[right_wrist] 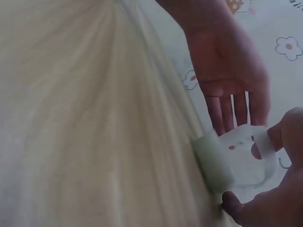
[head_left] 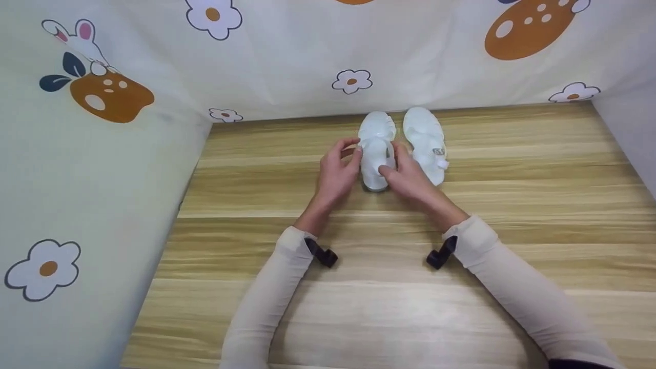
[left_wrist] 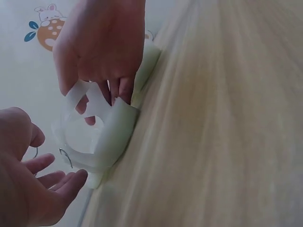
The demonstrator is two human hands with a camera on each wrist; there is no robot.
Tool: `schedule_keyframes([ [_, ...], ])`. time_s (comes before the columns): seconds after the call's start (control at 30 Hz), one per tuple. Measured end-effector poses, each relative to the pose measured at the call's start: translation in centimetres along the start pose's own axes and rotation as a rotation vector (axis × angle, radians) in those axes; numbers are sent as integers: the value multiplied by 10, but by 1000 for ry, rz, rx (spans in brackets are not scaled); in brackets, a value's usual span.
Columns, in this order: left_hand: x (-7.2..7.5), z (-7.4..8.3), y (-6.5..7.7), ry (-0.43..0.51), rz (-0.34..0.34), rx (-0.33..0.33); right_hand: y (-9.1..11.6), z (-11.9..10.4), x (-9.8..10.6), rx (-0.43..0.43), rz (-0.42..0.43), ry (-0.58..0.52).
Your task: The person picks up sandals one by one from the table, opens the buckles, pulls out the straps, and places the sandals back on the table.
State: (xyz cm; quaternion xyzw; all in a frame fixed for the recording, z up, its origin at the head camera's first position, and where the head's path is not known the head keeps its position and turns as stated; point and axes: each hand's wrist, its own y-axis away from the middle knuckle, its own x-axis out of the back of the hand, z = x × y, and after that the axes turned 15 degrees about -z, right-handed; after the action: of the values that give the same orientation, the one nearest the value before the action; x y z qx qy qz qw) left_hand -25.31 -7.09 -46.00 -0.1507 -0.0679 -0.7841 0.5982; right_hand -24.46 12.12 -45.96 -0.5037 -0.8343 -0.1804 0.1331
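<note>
A pair of white sandals stands on the wooden surface by the back wall. The left sandal (head_left: 376,125) is between both hands; the right sandal (head_left: 423,123) lies beside it, partly behind the right hand. My left hand (head_left: 338,171) is at the near sandal's left side, its fingers (right_wrist: 227,111) fairly straight and close to the strap. With the right hand (head_left: 410,177) I hold the same sandal at its right rear, thumb over the heel part and fingers at the strap (left_wrist: 78,97). A small metal buckle (left_wrist: 66,158) shows near the left fingertips.
The wood-grain surface (head_left: 246,205) meets a pale printed cloth (head_left: 287,61) just behind the sandals. More cloth (head_left: 128,195) rises at the left, and a pale side wall (head_left: 625,113) stands at the right. Black wrist mounts (head_left: 325,253) project from the sleeves.
</note>
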Motion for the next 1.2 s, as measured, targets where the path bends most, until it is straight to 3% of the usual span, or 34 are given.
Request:
schedule_keyframes([
  [0.23,-7,-7,-4,-29,-48,64,-6,10,1,8,4,-147],
  [0.5,-9,-10,-6,62,-64,58,-10,13,3,56,-12,-270],
  [0.87,-12,-10,1,117,-17,34,-1,14,1,146,-12,-258],
  [1.2,-14,-3,14,76,-8,-44,17,9,-2,193,-8,-229],
])
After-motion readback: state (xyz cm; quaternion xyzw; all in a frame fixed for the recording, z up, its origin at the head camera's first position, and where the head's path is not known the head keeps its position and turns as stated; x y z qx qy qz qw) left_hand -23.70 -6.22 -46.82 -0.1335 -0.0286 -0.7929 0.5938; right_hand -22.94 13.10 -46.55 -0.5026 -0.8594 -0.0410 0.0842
